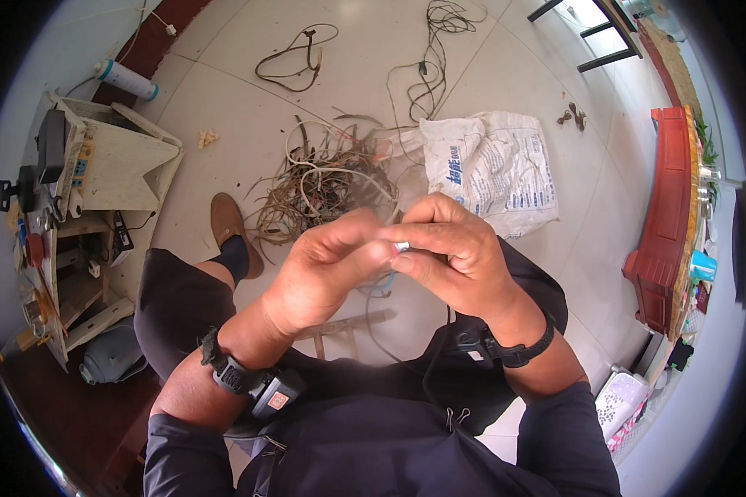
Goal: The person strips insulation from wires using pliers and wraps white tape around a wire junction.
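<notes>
1. Nearest, the left hand and right hand meet, fingers pinched shut on a small silvery wire end.
2. Judging by the tangled wire pile on the floor, beside a white sack, most work remains.

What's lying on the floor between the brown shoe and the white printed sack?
In the head view, a tangled heap of old wires lies on the pale floor between the brown shoe and the white sack.
</notes>
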Available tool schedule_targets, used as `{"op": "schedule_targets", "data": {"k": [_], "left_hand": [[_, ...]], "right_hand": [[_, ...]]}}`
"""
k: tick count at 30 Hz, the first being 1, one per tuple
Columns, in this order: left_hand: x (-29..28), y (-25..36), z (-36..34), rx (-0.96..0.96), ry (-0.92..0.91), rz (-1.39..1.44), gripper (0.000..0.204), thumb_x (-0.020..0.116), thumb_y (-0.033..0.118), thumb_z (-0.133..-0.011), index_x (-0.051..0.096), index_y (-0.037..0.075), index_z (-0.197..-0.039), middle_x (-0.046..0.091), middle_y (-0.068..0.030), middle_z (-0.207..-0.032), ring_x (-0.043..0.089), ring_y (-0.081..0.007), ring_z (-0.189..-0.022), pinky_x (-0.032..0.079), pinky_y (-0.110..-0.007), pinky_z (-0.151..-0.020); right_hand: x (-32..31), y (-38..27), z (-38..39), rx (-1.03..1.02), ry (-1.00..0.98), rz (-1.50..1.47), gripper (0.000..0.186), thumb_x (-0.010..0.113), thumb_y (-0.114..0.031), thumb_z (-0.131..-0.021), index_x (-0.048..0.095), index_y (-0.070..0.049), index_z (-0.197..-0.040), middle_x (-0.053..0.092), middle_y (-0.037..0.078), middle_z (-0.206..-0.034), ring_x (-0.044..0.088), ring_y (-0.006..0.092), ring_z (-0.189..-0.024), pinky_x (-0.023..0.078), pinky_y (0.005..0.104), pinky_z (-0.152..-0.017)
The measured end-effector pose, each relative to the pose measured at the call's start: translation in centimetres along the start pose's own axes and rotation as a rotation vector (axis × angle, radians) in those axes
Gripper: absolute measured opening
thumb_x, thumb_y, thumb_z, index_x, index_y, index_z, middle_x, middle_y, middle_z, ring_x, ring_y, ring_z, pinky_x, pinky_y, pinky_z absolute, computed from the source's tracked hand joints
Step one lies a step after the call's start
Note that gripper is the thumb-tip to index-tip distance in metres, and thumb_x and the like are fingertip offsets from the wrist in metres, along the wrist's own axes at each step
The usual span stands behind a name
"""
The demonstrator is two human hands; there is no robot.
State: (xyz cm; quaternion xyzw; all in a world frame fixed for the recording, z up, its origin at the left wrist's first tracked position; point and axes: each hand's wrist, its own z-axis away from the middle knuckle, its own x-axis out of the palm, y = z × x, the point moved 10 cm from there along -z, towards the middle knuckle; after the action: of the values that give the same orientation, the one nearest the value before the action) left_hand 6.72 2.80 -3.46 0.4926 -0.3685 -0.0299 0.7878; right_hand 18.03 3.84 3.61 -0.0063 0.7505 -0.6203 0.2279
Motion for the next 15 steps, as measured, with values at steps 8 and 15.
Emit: {"op": "schedule_targets", "data": {"k": [8,15], "left_hand": [[-0.4,2.4,-0.1,0.18,0.092,-0.485,0.008,0.067,0.01,-0.095,0.07,0.003,-0.098,0.059,-0.0028,-0.091,0.055,-0.0128,-0.086,0.045,-0.027,-0.078],[0.9,4.9,0.4,0.415,0.192,-0.845,0.011,0.074,0.006,-0.085,0.07,0.004,-0.095,0.062,-0.0091,-0.091,0.059,-0.0242,-0.084,0.049,-0.034,-0.075]], "right_hand": [[-0.4,0.0,0.5,0.075,0.112,0.091,0.015,0.071,-0.001,-0.082,0.07,-0.002,-0.097,0.069,0.01,-0.082,0.069,0.0224,-0.071,0.054,0.0314,-0.063],[-0.5,0.2,0.9,0.057,0.178,0.201,0.013,0.072,-0.005,-0.082,0.066,-0.003,-0.094,0.067,0.011,-0.081,0.069,0.0278,-0.069,0.054,0.0334,-0.061]]}}
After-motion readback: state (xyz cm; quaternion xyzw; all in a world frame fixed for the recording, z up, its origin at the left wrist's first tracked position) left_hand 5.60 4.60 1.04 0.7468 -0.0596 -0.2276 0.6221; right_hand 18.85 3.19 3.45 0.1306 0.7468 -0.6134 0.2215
